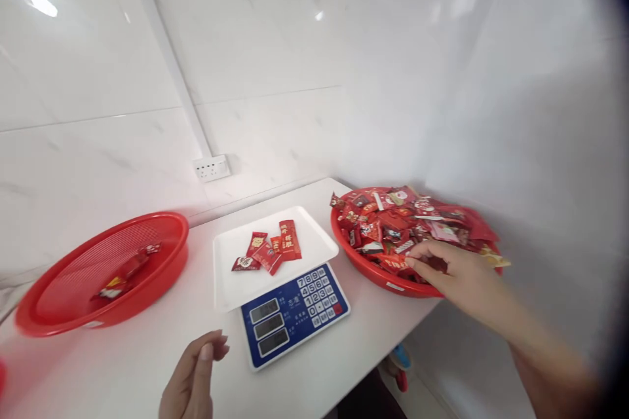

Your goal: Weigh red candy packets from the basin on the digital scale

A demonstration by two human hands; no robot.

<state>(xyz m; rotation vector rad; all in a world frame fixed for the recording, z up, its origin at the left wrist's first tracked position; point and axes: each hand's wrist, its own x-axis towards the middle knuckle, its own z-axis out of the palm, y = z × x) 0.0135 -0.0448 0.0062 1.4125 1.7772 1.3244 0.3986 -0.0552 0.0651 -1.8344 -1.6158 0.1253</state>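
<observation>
My right hand [449, 268] reaches over the right-hand red basket [366, 268], which is heaped with small wrapped snacks. Its thumb and fingertips are pinched at a red snack packet [393, 264] near the basket's front rim. Lower down, my left hand [195, 370] hovers in front of the scale with its fingers loosely curled in and the thumb against them; nothing shows in it. Between the hands stands a blue digital scale [295, 314] with a white tray [230, 291]. Several red packets lie on that tray, among them a long one [289, 240].
At the left, another red basket [167, 275] tilts, with a few packets [130, 272] inside. All stand on a white table [206, 308] against a tiled wall with a power socket [211, 168]. The table's front edge runs below the scale, and blue and red items [401, 360] are beneath.
</observation>
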